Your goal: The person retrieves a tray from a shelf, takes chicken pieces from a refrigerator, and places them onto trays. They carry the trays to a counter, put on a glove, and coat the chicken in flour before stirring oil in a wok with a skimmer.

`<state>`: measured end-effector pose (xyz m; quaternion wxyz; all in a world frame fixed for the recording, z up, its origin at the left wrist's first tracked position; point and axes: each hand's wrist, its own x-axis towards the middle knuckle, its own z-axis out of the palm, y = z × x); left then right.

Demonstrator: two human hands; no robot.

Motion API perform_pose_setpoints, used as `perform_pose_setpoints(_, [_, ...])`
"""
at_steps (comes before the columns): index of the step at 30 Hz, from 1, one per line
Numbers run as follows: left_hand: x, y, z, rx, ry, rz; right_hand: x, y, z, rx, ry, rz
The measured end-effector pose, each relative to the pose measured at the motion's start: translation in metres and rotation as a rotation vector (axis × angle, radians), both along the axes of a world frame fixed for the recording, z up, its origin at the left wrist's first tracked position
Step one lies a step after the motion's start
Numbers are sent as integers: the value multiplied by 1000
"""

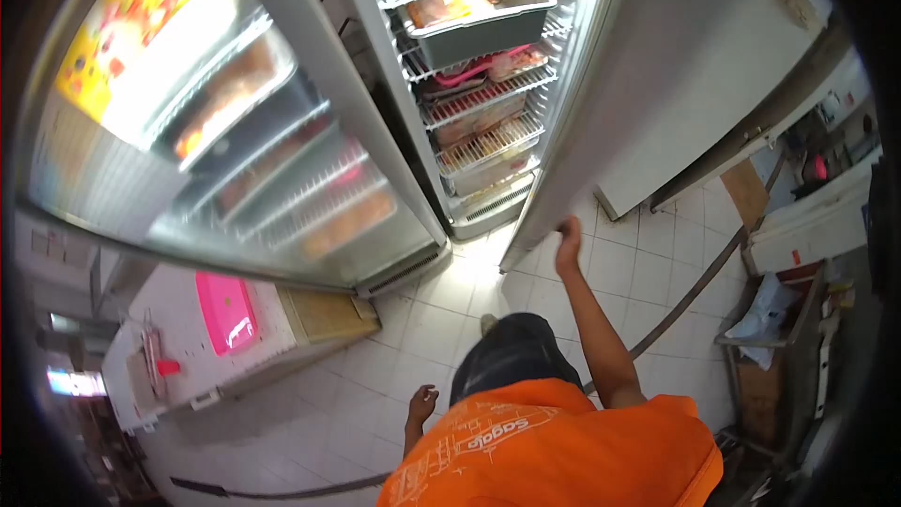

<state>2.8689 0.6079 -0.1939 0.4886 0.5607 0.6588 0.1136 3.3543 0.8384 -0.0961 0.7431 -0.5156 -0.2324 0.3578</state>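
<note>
My right hand (569, 246) is at the outer side of the opened fridge door (572, 169), near its lower free edge, with its fingers extended against it. Inside the lit fridge, a dark grey tub (483, 36) of food sits on an upper wire shelf. Packed food (483, 119) and a clear container (488, 174) fill the shelves below. My left hand (422, 402) hangs low beside my body over the tiled floor, fingers loosely bent and apart, with nothing in it.
At left stands a second fridge door with a glass pane (253, 150), shelves of food showing in it. A pink tray (225, 313) lies on a white worktop (272, 319). A large white cabinet (713, 66) and a wooden crate (770, 366) stand at right.
</note>
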Motion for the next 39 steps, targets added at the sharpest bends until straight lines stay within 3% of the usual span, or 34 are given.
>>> perform_pose_setpoints(1, [3, -32, -14, -77, -12, 39, 28, -21, -30, 38, 45, -98])
perform_pose_setpoints(3, [-4, -99, -75, -148, -29, 92, 30, -56, 38, -74, 46, -420])
perform_pose_setpoints(5, [-12, -151, -114, -247, -56, 210, 79, -82, 52, -60, 16, -494])
perform_pose_setpoints(7, [-4, -181, -115, -394, -138, 414, 114, -89, 95, -79, 64, -658])
perform_pose_setpoints(9, [0, -205, -117, -536, -341, 669, 180, -102, 93, 38, 31, -563])
perform_pose_setpoints(11, [-13, -219, -113, -14, -20, 108, 210, -107, 117, 20, 35, -536])
perform_pose_setpoints(13, [14, -207, -88, -336, -139, 833, 225, -111, 132, 11, 58, -526])
perform_pose_setpoints(15, [29, -189, -68, -337, -135, 858, 236, -111, 138, -33, 42, -555])
perform_pose_setpoints(18, [48, -170, -55, -342, -143, 882, 245, -110, 111, -80, 56, -664])
perform_pose_setpoints(20, [70, -167, -48, -350, -172, 908, 265, -115, 49, -81, -203, -574])
perform_pose_setpoints(22, [93, -162, -40, -255, -235, 983, 204, -111, 17, -471, -184, -857])
perform_pose_setpoints(23, [105, -161, -40, -250, -238, 1004, 161, -106, 18, -805, -198, -757])
perform_pose_setpoints(24, [120, -163, -39, -256, -257, 1065, 182, -102, -104, -866, -487, -680])
perform_pose_setpoints(25, [134, -170, -38, -263, -276, 1124, 220, -87, -214, -854, -268, -151])
perform_pose_setpoints(26, [136, -197, -80, -138, -171, 800, 146, -69, -143, -921, 10, 17])
perform_pose_setpoints(27, [140, -219, -112, 30, -53, 520, 90, -43, -85, -909, 20, 119])
perform_pose_setpoints(29, [161, -218, -117, -74, 8, 471, 63, 23, -73, -730, -101, 535])
perform_pose_setpoints(31, [184, -199, -112, -250, 2, 589, 53, 101, -61, -551, 14, 679])
perform_pose_setpoints(33, [202, -170, -104, -327, 16, 659, 50, 187, -49, -452, 199, 678])
perform_pose_setpoints(36, [218, -127, -97, -293, 70, 679, 52, 303, -53, -332, 551, 468])
perform_pose_setpoints(38, [225, -102, -96, -170, 171, 632, 50, 352, -56, -304, 674, 375])
perform_pose_setpoints(39, [234, -67, -64, -8, 207, 564, 48, 369, -46, -151, 754, 385])
